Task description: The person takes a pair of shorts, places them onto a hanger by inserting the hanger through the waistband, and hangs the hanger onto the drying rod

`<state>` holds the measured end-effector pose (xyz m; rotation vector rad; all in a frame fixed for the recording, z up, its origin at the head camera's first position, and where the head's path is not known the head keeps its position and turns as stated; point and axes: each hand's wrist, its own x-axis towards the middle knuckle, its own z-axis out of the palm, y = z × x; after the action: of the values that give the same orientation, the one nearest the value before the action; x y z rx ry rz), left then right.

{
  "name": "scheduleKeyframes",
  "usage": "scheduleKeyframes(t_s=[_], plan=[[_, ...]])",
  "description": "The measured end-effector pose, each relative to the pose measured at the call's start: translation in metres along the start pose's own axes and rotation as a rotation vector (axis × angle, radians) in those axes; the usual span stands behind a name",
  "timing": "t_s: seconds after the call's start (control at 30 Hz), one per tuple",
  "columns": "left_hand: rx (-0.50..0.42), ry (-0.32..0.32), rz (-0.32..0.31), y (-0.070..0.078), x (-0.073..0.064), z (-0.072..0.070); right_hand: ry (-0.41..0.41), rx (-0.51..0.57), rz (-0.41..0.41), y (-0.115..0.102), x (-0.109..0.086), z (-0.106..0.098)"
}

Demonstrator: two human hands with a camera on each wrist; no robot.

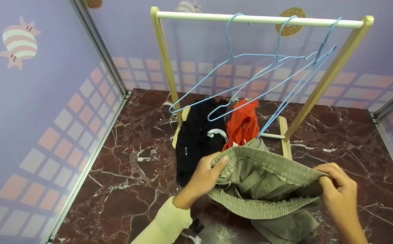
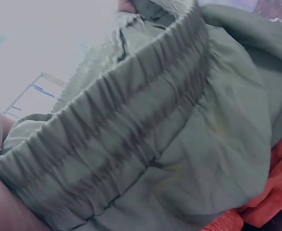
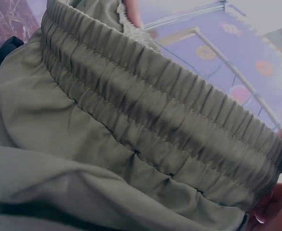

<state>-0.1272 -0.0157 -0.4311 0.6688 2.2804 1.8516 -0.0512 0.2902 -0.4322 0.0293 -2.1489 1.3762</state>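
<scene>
While I run this remotely, the marbled floor [image 1: 111, 200] carries the wooden rack [image 1: 332, 74] at the back. Next size down: olive garment [image 1: 260, 181], up in front of the rack, elastic waistband [image 1: 267, 210] spread into a wide mouth, lower part hanging floorward. Three blue hangers [image 1: 230, 56] hook over the top bar [image 1: 203, 16]; the rightmost one's low end meets the garment's edge in the head view, touching or not I can't tell. Black clothing [image 1: 189, 149] lies on the floor left of the garment, red cloth [image 1: 242, 125] beside that. Smallest: my left hand [image 1: 207, 176] pinches the waistband's left end, my right hand [image 1: 340, 186] pinches its right end. Doing this well, I judge, takes equal outward pull from both sides and level ends, so the gathered elastic neither twists nor slips and the mouth doesn't collapse. I'd also hold the fabric behind the far rim clear of that hanger end, since it could snag, and lift slack so nothing drags.
</scene>
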Motion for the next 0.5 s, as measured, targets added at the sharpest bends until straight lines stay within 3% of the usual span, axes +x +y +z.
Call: scheduleKeyframes(t_s=[0.07, 0.3, 0.5], plan=[[0.009, 0.008, 0.0, -0.009, 0.001, 0.002, -0.024, -0.006, 0.016, 0.002, -0.001, 0.002], [0.024, 0.01, 0.013, -0.01, 0.0, 0.001, -0.08, -0.084, 0.163, 0.009, -0.007, 0.012], [0.05, 0.01, 0.025, -0.01, -0.001, 0.002, -0.137, -0.131, 0.196, 0.016, -0.011, 0.017]])
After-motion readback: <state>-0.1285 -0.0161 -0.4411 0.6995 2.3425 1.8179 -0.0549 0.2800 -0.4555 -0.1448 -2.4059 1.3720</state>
